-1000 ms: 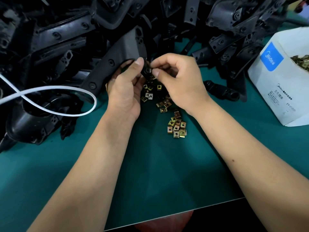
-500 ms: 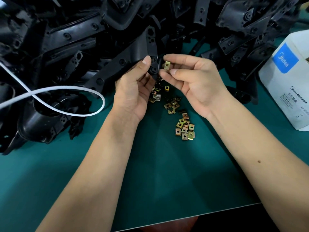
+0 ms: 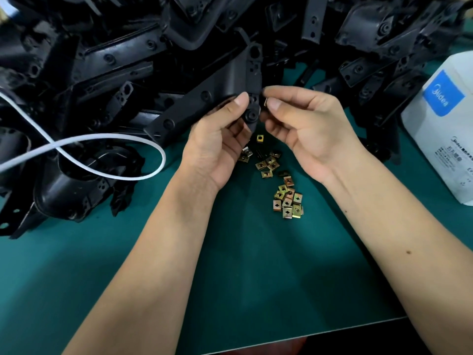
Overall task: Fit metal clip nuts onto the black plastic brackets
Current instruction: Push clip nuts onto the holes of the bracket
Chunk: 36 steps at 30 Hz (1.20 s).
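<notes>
My left hand [image 3: 217, 139] grips the lower end of a long black plastic bracket [image 3: 204, 101] that slants up from the lower left, thumb on its face beside a round boss. Between thumb and forefinger my right hand [image 3: 304, 126] pinches a small brass-coloured clip nut [image 3: 266, 101], held right at the bracket's right edge. Below the hands, several loose clip nuts [image 3: 286, 198] lie scattered on the green mat.
A big heap of black plastic brackets [image 3: 128, 55] fills the back and left of the green mat [image 3: 256, 265]. A white cable [image 3: 107, 152] loops over the left pile. At the right stands a white Midea box [image 3: 445, 134]. The mat's front edge runs along the bottom.
My right hand has brought the clip nut in from beside the bracket to its right edge. My left hand keeps its grip on the bracket.
</notes>
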Each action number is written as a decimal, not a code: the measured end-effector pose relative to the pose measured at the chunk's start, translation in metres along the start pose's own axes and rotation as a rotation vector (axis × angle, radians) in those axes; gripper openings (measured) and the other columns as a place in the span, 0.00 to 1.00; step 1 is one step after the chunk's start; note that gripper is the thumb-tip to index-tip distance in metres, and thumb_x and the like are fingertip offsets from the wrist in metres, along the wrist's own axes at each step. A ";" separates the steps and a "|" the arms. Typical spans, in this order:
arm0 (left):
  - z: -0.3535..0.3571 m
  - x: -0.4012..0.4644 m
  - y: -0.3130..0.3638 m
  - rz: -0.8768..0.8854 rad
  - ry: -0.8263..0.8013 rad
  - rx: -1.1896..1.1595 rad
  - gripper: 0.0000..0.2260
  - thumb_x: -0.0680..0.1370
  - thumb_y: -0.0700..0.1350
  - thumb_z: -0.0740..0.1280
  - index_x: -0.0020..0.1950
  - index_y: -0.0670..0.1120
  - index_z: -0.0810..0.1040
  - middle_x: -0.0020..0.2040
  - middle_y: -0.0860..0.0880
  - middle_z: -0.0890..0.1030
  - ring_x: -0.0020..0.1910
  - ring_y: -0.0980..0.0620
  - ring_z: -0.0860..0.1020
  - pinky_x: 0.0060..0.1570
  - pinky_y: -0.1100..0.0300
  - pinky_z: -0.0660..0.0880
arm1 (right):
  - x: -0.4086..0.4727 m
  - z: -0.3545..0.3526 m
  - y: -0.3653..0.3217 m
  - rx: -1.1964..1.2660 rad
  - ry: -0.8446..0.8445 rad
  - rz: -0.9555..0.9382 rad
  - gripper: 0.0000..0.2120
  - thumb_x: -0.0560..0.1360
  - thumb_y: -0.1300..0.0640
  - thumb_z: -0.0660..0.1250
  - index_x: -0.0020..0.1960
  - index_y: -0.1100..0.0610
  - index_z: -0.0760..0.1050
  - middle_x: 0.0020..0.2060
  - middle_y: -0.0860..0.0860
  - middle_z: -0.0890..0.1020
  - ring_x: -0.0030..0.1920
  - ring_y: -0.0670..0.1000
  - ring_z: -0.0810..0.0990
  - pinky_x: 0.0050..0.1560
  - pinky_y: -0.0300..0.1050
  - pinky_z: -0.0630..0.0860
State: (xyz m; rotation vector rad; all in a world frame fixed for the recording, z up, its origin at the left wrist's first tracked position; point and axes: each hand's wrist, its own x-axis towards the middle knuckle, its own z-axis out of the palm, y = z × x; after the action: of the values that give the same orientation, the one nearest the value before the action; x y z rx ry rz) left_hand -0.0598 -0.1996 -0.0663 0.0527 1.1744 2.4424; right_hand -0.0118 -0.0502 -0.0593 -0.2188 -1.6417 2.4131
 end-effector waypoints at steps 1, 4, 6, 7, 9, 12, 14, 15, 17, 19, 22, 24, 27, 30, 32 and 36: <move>0.000 0.000 0.000 0.001 0.005 0.008 0.22 0.69 0.43 0.77 0.62 0.39 0.81 0.50 0.45 0.85 0.44 0.52 0.83 0.46 0.63 0.80 | 0.000 0.000 -0.001 0.007 0.006 -0.002 0.08 0.77 0.69 0.71 0.53 0.61 0.84 0.41 0.54 0.87 0.43 0.52 0.85 0.46 0.42 0.81; 0.001 -0.001 0.001 -0.006 0.011 0.015 0.22 0.68 0.44 0.76 0.61 0.40 0.80 0.48 0.46 0.85 0.42 0.54 0.83 0.43 0.65 0.80 | 0.000 0.000 -0.002 0.023 0.025 0.002 0.08 0.75 0.69 0.73 0.54 0.64 0.82 0.41 0.56 0.87 0.40 0.52 0.85 0.43 0.42 0.81; 0.001 -0.001 0.001 -0.014 0.008 0.019 0.22 0.68 0.44 0.77 0.60 0.40 0.80 0.48 0.46 0.85 0.42 0.54 0.82 0.41 0.65 0.79 | 0.000 -0.001 -0.002 0.017 0.035 0.005 0.07 0.75 0.69 0.73 0.53 0.65 0.82 0.41 0.57 0.87 0.41 0.52 0.86 0.43 0.41 0.81; 0.000 0.000 0.001 -0.019 0.005 0.022 0.21 0.68 0.43 0.77 0.59 0.40 0.81 0.47 0.46 0.84 0.42 0.54 0.82 0.41 0.66 0.79 | 0.000 -0.002 -0.002 0.013 0.039 0.004 0.07 0.75 0.69 0.73 0.53 0.65 0.82 0.41 0.57 0.87 0.41 0.53 0.86 0.43 0.41 0.81; 0.000 0.000 0.001 -0.032 -0.004 0.022 0.18 0.68 0.43 0.77 0.56 0.40 0.82 0.47 0.47 0.85 0.42 0.54 0.82 0.40 0.66 0.78 | 0.000 -0.003 -0.002 0.003 0.045 -0.003 0.07 0.75 0.69 0.73 0.53 0.65 0.83 0.41 0.57 0.87 0.41 0.53 0.86 0.44 0.41 0.81; -0.001 0.000 0.001 -0.042 -0.018 0.037 0.17 0.69 0.43 0.77 0.55 0.41 0.82 0.47 0.47 0.85 0.43 0.54 0.82 0.39 0.66 0.78 | -0.001 -0.003 -0.003 -0.032 0.056 -0.025 0.06 0.75 0.69 0.74 0.51 0.65 0.83 0.41 0.57 0.87 0.40 0.53 0.86 0.43 0.42 0.82; 0.000 0.000 0.001 -0.040 -0.037 0.070 0.17 0.69 0.44 0.76 0.56 0.40 0.82 0.46 0.47 0.85 0.43 0.54 0.82 0.39 0.66 0.78 | -0.001 -0.003 -0.003 -0.058 0.067 -0.031 0.05 0.74 0.69 0.74 0.50 0.63 0.83 0.40 0.57 0.87 0.39 0.52 0.86 0.42 0.41 0.82; 0.001 0.000 0.001 -0.039 -0.045 0.085 0.18 0.69 0.44 0.76 0.57 0.40 0.82 0.46 0.48 0.85 0.42 0.54 0.83 0.39 0.66 0.78 | -0.001 -0.003 -0.003 -0.065 0.069 -0.029 0.05 0.74 0.68 0.75 0.49 0.63 0.83 0.40 0.57 0.87 0.39 0.52 0.86 0.42 0.41 0.81; 0.002 0.000 0.001 -0.040 -0.047 0.093 0.18 0.69 0.44 0.76 0.57 0.41 0.81 0.45 0.48 0.85 0.41 0.54 0.83 0.39 0.66 0.78 | -0.001 -0.003 -0.004 -0.076 0.063 -0.023 0.05 0.74 0.68 0.75 0.49 0.62 0.83 0.39 0.56 0.87 0.38 0.52 0.85 0.41 0.41 0.81; 0.002 -0.001 0.001 -0.046 -0.039 0.064 0.19 0.69 0.43 0.77 0.58 0.40 0.81 0.46 0.48 0.85 0.41 0.54 0.83 0.38 0.66 0.77 | -0.001 -0.003 -0.004 -0.060 0.051 -0.012 0.05 0.74 0.68 0.75 0.49 0.62 0.83 0.38 0.55 0.86 0.38 0.51 0.85 0.40 0.40 0.80; 0.002 -0.001 0.001 -0.062 -0.033 -0.010 0.22 0.68 0.43 0.77 0.61 0.40 0.80 0.48 0.46 0.84 0.43 0.53 0.82 0.38 0.67 0.77 | -0.001 -0.001 -0.005 0.012 0.041 0.021 0.05 0.75 0.69 0.73 0.49 0.63 0.82 0.39 0.55 0.86 0.38 0.51 0.85 0.40 0.39 0.80; 0.001 -0.001 0.002 -0.067 -0.022 -0.042 0.22 0.69 0.43 0.76 0.61 0.40 0.79 0.49 0.46 0.84 0.43 0.54 0.81 0.39 0.67 0.76 | -0.001 -0.002 -0.005 0.053 0.032 0.042 0.04 0.76 0.69 0.72 0.50 0.63 0.82 0.39 0.55 0.86 0.39 0.50 0.85 0.40 0.38 0.80; 0.000 -0.001 0.003 -0.069 -0.021 -0.040 0.21 0.68 0.43 0.76 0.59 0.41 0.80 0.48 0.46 0.84 0.41 0.55 0.81 0.40 0.66 0.76 | -0.001 -0.004 -0.006 0.114 -0.004 0.086 0.04 0.77 0.68 0.71 0.49 0.62 0.83 0.40 0.55 0.86 0.40 0.49 0.85 0.41 0.37 0.80; 0.001 -0.002 0.002 -0.069 -0.035 -0.029 0.19 0.68 0.43 0.77 0.58 0.41 0.80 0.47 0.47 0.85 0.40 0.55 0.82 0.39 0.67 0.77 | -0.002 -0.003 -0.005 0.139 -0.033 0.105 0.04 0.76 0.68 0.71 0.49 0.62 0.83 0.40 0.55 0.86 0.40 0.49 0.84 0.41 0.37 0.80; 0.001 -0.002 0.001 -0.071 -0.045 -0.030 0.18 0.68 0.43 0.77 0.56 0.41 0.81 0.45 0.48 0.85 0.40 0.54 0.82 0.39 0.67 0.77 | -0.002 -0.002 -0.005 0.139 -0.039 0.104 0.05 0.76 0.68 0.71 0.49 0.62 0.83 0.40 0.55 0.86 0.39 0.49 0.84 0.41 0.37 0.80; 0.000 -0.002 0.001 -0.071 -0.041 -0.033 0.17 0.69 0.43 0.76 0.57 0.41 0.81 0.46 0.47 0.85 0.41 0.54 0.82 0.39 0.67 0.77 | -0.002 -0.003 -0.006 0.040 -0.065 0.029 0.07 0.77 0.69 0.70 0.51 0.61 0.83 0.40 0.54 0.85 0.40 0.50 0.83 0.42 0.39 0.79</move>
State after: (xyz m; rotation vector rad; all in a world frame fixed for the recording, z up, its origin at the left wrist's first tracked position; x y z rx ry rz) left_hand -0.0586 -0.2010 -0.0654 0.0508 1.0994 2.3869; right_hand -0.0089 -0.0458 -0.0553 -0.1606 -1.6258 2.4976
